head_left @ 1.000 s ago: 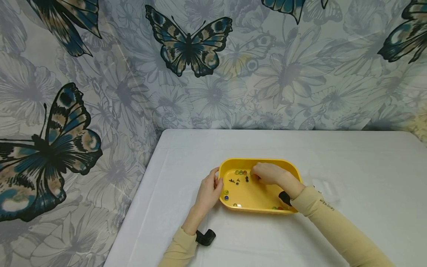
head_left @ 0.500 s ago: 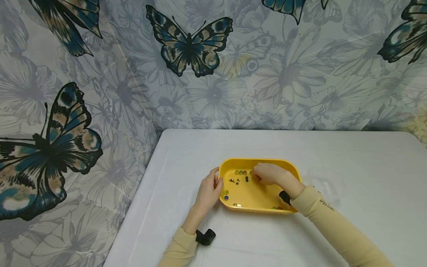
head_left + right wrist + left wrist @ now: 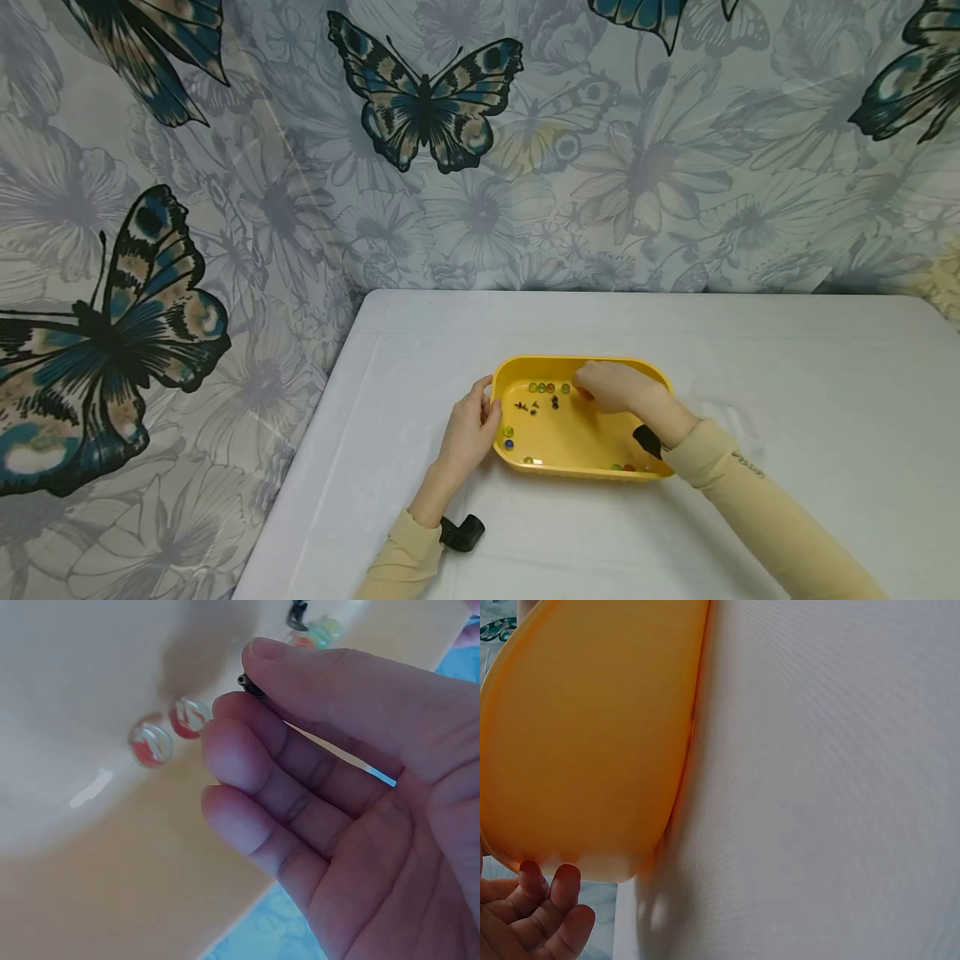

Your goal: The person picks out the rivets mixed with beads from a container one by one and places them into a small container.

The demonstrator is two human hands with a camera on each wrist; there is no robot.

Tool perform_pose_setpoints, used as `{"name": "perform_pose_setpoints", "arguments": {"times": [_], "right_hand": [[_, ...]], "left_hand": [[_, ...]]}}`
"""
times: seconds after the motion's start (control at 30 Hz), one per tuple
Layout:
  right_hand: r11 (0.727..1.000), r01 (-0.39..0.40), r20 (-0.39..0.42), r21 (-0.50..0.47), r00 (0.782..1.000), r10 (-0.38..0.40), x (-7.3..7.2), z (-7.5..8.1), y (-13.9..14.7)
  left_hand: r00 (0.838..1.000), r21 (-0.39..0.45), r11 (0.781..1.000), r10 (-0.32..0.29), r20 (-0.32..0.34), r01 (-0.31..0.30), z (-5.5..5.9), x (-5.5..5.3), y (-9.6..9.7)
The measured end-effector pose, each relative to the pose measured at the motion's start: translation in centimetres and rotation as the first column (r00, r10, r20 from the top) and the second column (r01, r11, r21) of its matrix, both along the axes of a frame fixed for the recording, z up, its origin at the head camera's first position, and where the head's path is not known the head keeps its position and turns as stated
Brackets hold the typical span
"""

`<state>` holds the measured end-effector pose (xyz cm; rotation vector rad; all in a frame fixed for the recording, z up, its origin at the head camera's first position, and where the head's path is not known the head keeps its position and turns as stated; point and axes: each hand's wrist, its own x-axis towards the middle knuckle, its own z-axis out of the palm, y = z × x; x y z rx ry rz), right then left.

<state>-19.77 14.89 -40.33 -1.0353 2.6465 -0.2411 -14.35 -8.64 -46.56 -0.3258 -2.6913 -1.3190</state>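
Note:
A yellow tray (image 3: 577, 467) holds glass marbles (image 3: 542, 387) and several small dark metal pieces (image 3: 527, 407). My left hand (image 3: 471, 423) grips the tray's left end, its fingertips against the outer wall in the left wrist view. Over the tray's far right part is my right hand (image 3: 617, 387). Its thumb and index finger pinch a small dark metal piece (image 3: 251, 685) with a round hole at its tip, seen in the right wrist view. Below those fingertips lie two clear marbles (image 3: 151, 745) with red swirls. The other fingers of that hand are bent and hold nothing.
The tray rests on a table with a white cloth (image 3: 420, 333). Right of it lies a clear plastic container (image 3: 731, 425), partly behind the right arm. More marbles (image 3: 508, 438) sit along the tray's left side and near edge. A butterfly-patterned wall (image 3: 480, 208) stands behind.
My right hand has shifted a little to the right inside the tray, uncovering a yellow-green marble at the far side. The left hand and the tray stay where they were.

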Motion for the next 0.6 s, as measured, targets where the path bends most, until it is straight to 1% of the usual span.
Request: {"name": "perform_pose_setpoints", "arguments": {"times": [0.23,0.47,0.6], "right_hand": [[1.0,0.017,-0.009,-0.014,1.0,-0.017,0.2,0.5,0.3],[1.0,0.002,-0.052,-0.016,0.999,-0.002,0.9,1.5,0.7],[1.0,0.017,-0.064,-0.012,0.998,-0.018,1.2,1.9,1.0]], "left_hand": [[1.0,0.001,1.0,0.001,0.015,-0.001,0.1,0.0,0.0],[1.0,-0.003,1.0,0.001,0.012,-0.001,0.1,0.1,0.0],[1.0,0.004,1.0,-0.004,0.013,0.004,0.1,0.0,0.0]]}}
